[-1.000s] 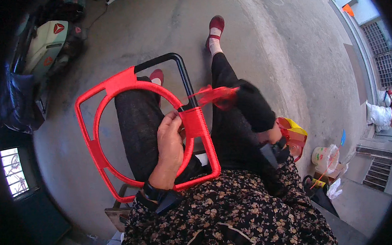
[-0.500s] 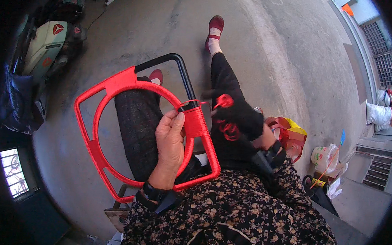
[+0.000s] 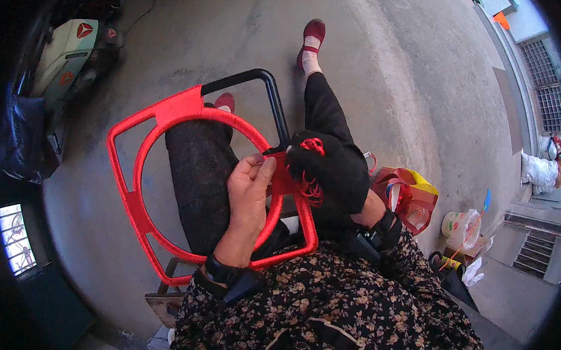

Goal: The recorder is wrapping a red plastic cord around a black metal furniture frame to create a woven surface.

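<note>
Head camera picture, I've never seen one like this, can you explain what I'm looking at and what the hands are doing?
The camera sits on a person's head and looks down, so you see their own lap, legs and arms; the wide lens bends the edges. The bare left hand pinches a red-wrapped frame, a ring inside a square, part of it bare black tube. The right hand, in a black glove, holds red cord against the frame. The person sits over a concrete floor. Beside them lie a red and yellow bag and a small tub; a scooter stands at the upper left.
</note>
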### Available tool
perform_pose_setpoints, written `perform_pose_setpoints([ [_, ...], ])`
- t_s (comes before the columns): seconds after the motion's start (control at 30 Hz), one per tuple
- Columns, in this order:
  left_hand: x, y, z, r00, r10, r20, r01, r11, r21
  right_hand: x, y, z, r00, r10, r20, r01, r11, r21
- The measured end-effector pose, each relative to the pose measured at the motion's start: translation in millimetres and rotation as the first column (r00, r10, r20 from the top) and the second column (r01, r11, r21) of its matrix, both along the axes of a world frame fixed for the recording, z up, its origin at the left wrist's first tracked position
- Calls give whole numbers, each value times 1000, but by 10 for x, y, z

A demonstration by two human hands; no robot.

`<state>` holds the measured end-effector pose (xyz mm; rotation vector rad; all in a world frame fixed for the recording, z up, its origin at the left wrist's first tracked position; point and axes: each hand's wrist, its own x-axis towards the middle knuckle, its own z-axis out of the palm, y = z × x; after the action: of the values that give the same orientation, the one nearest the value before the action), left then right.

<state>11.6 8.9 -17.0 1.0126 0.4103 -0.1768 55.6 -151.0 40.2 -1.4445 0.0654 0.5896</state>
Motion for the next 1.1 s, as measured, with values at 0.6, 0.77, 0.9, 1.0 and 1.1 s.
perform_pose_setpoints([
  [0.6,-2,-74,172,962,-273,20,274,958,-82,30,-2726,-1752,666,-718,-204,685,480,548],
  [0.77,-21,-63,138,963,-268,32,269,959,-85,-85,-2693,-1480,665,-672,-325,700,409,585],
  [0.9,-2,-41,44,999,-46,-23,41,982,-186,-340,-2141,-945,877,-476,65,429,837,340],
  [1.0,-44,14,-4,998,35,-52,-41,993,-109,-407,-1644,-543,943,86,320,-82,996,-24],
  [1.1,-50,-20,-43,999,-23,-25,24,998,54,-239,-970,-411,749,485,452,-359,870,-339],
])
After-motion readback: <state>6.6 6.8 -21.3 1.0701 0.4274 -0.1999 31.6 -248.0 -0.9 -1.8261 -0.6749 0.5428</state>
